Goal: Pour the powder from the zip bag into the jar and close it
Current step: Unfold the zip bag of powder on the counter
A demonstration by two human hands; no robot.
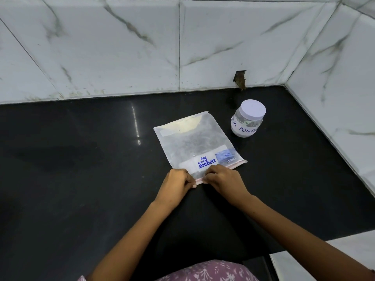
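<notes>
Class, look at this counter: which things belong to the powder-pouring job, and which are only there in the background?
Part of the job:
- zip bag, flat on the counter, both hands pinching its near zip edge
- jar, white lid on, beside the bag
- left hand
- right hand

Just there:
- black counter
- marble wall tiles
- hole in the wall

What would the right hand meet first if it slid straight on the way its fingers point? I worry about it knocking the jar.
Probably the left hand. The right hand points leftward along the zip bag seal; the jar stands well off that line.
</notes>
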